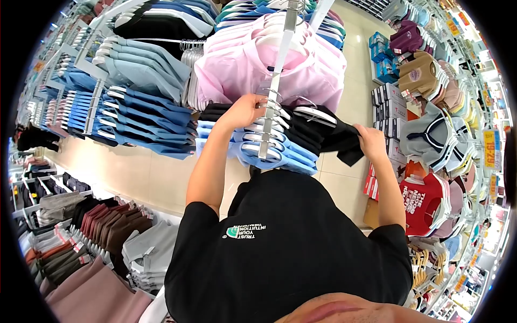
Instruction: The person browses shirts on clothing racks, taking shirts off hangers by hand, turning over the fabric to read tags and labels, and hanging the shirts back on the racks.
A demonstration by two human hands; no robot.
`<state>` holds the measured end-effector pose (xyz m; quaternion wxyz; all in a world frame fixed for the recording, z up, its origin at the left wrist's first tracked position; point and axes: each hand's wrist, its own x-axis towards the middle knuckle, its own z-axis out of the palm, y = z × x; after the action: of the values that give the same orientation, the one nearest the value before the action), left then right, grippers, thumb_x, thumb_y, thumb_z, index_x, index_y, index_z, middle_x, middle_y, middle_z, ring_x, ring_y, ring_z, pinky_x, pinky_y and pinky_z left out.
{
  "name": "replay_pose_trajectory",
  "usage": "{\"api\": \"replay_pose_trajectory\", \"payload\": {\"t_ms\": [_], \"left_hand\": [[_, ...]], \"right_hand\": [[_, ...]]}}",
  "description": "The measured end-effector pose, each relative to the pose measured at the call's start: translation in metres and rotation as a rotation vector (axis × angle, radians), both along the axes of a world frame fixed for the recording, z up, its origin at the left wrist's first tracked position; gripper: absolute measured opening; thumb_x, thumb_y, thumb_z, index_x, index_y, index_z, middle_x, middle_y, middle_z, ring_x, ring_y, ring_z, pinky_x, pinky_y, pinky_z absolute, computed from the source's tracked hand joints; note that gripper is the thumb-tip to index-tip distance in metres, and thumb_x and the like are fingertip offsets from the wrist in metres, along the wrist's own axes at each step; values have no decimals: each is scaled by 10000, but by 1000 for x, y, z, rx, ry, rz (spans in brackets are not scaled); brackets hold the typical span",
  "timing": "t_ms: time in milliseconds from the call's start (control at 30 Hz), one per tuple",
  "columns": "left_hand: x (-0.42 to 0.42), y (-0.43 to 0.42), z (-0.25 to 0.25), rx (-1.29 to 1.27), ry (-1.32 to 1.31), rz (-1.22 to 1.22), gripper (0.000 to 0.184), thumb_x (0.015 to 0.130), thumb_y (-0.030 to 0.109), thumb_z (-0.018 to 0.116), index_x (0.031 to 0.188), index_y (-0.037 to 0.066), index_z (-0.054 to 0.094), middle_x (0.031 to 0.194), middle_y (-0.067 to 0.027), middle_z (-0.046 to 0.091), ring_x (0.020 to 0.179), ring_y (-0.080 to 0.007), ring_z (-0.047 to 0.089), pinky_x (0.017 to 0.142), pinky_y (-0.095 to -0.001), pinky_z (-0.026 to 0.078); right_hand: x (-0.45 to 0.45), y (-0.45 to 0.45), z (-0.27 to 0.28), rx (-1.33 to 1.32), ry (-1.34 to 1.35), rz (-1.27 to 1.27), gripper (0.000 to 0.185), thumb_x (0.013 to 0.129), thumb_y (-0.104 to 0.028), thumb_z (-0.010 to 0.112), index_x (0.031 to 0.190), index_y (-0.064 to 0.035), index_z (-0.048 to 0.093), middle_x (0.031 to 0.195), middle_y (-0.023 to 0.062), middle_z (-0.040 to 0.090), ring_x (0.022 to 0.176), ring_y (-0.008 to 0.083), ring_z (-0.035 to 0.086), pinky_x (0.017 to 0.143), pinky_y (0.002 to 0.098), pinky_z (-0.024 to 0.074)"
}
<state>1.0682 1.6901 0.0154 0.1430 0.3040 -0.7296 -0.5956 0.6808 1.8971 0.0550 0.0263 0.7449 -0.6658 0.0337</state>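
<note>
1. T-shirt (301, 242), black and worn by the person, fills the near middle; its chest print reads upside down, and its near edge is partly cut off.
2. Light-blue garments (296, 156) on white hangers sit just beyond it, at the near end of a metal display rail (274, 81); their lower parts are hidden.
3. The right hand (371, 142) grasps the edge of a black garment (344, 140), which spreads out to the right of the rail. Whether that edge is sleeve or hem is hard to make out, and the fingertips are partly covered.
4. The left hand (246, 111) is on the rail's left side, among the hanger hooks, with its fingers curled. The fingertips are hidden, so I cannot tell exactly what it grips.
5. More black garments (304, 132) hang between the light-blue garments and the pink shirts (269, 54) farther along; overlapping layers hide most of each.
6. Far left, blue garments (142, 118) and grey-green garments (142, 67) show mainly their shoulders and sides.
7. Far right, stacked boxes (389, 110) stand on the floor side of a clothing display; their small print is unreadable, and the dark round border cuts off the outermost racks.
</note>
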Motion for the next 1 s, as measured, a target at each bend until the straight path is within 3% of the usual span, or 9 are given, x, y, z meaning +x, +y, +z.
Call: {"api": "replay_pose_trajectory", "payload": {"t_ms": [333, 467, 633, 767, 800, 867, 900, 933, 1000], "left_hand": [[1, 17, 18, 63, 82, 87, 273, 944, 117, 646, 1156, -53, 673, 987, -69, 710, 900, -124, 620, 844, -287, 505], [-2, 20, 19, 72, 57, 156, 276, 926, 104, 672, 1160, -42, 677, 955, -62, 704, 869, -108, 610, 802, -275, 506], [-1, 24, 6, -1, 45, 348, 337, 854, 98, 749, 1143, -51, 656, 961, -78, 709, 859, -130, 630, 799, -278, 518], [1, 27, 11, -161, 49, 430, 357, 872, 94, 729, 1181, -61, 638, 1033, -100, 709, 908, -145, 637, 836, -277, 518], [3, 23, 12, 37, 93, 475, 355, 894, 98, 715, 1197, -68, 635, 1060, -110, 707, 928, -150, 647, 843, -279, 518], [14, 8, -13, -159, 137, 585, 334, 914, 106, 701, 1195, -66, 644, 1084, -128, 707, 943, -157, 658, 833, -279, 522], [17, 5, -13, -266, 89, 678, 298, 900, 148, 728, 1117, -50, 680, 1091, -157, 700, 940, -231, 680, 807, -325, 541], [25, -2, -13, -554, -52, 668, 316, 869, 166, 741, 1120, -20, 691, 1106, -176, 680, 969, -324, 660, 846, -379, 537], [41, -17, -26, -806, -230, 661, 350, 836, 202, 754, 1125, 11, 699, 1128, -183, 660, 1001, -396, 623, 908, -427, 512]], "right_hand": [[30, -74, -16, -73, -243, 109, 282, 846, -97, 637, 1112, -192, 635, 806, 124, 677, 768, 354, 663, 659, 468, 504], [54, -92, -4, 1, -219, 121, 240, 900, -164, 594, 1134, -211, 625, 906, 89, 698, 854, 319, 671, 700, 446, 518], [55, -109, -51, 126, -207, 24, 220, 950, -230, 568, 1161, -243, 629, 972, 83, 710, 894, 318, 671, 741, 440, 522], [64, -123, -75, 133, -382, 20, 217, 956, -250, 593, 1152, -170, 642, 963, 134, 709, 898, 363, 661, 763, 455, 519], [67, -127, -81, 97, -460, 68, 218, 953, -244, 606, 1138, -138, 647, 954, 155, 706, 898, 381, 656, 772, 460, 518], [77, -131, -93, 65, -542, 89, 210, 948, -225, 613, 1120, -112, 654, 952, 170, 702, 892, 392, 653, 778, 457, 516], [83, -132, -96, 36, -621, 121, 203, 944, -207, 620, 1103, -86, 661, 950, 185, 699, 887, 403, 649, 783, 455, 514], [87, -133, -99, 32, -622, 114, 203, 944, -207, 620, 1103, -86, 661, 950, 185, 699, 887, 403, 649, 783, 455, 514], [94, -134, -100, 108, -718, 89, 196, 944, -193, 621, 1080, -63, 676, 959, 196, 694, 887, 413, 642, 795, 445, 511]]}}
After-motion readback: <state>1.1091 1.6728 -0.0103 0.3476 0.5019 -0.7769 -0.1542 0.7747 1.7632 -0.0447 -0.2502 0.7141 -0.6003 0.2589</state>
